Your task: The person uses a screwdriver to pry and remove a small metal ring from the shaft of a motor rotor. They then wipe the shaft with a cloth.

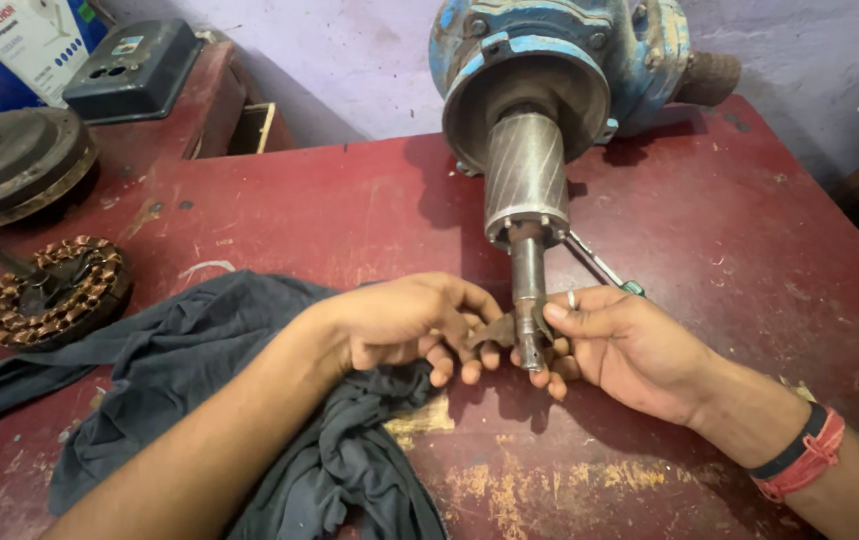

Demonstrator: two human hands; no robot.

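A blue motor housing (559, 50) lies on the red table (329, 210), its grey rotor (525, 175) and steel shaft (526, 275) pointing toward me. My right hand (624, 345) wraps its fingers around the shaft's end; it wears a ring and red and black wristbands. My left hand (404, 325) grips a small brown metal piece (494, 332) that sits against the shaft tip. Whether that piece is fixed to the shaft is hidden by the fingers.
A dark grey cloth (219, 370) lies under my left forearm. A screwdriver (599, 265) rests behind the shaft. At the left are a copper-wound stator (54, 295), a round dark fan body (9, 165), a black box (134, 70) and a carton (29, 35).
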